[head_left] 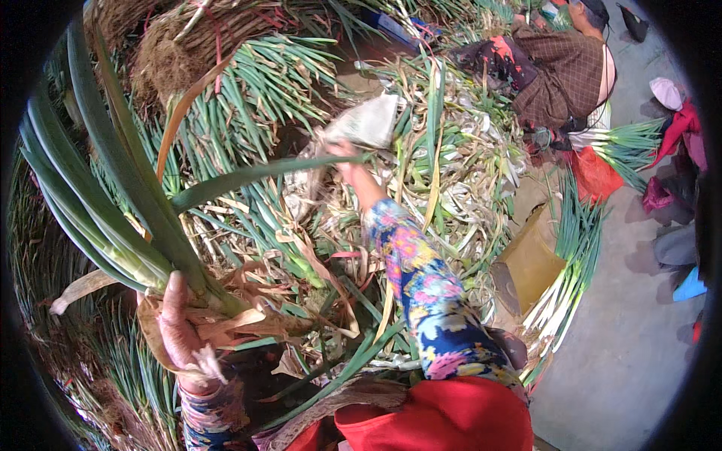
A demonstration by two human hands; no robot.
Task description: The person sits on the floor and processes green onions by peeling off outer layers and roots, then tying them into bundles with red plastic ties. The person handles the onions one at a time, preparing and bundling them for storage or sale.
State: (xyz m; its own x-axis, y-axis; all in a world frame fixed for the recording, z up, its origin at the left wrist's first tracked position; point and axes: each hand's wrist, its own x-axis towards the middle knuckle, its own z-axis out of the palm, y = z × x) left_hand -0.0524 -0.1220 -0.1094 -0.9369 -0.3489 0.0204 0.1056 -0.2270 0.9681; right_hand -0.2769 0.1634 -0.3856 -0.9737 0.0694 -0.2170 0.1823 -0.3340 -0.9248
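Observation:
My left hand is wrapped around the base of a large green onion, its thumb pressed on the stalk. The broad leaves fan up toward the upper left, and dry brown outer leaves hang about the base. My right hand is stretched forward and blurred, beside a whitish sheet or sack. One long green leaf from the onion reaches across to the right wrist. Whether the right fingers grip anything is unclear. Beneath my right arm spreads a heap of stripped leaves.
Tied bundles of untrimmed onions lie at the upper left. To the right, cleaned onions rest on the concrete floor by a yellowish box or board. Another person sits at the upper right near a red bag.

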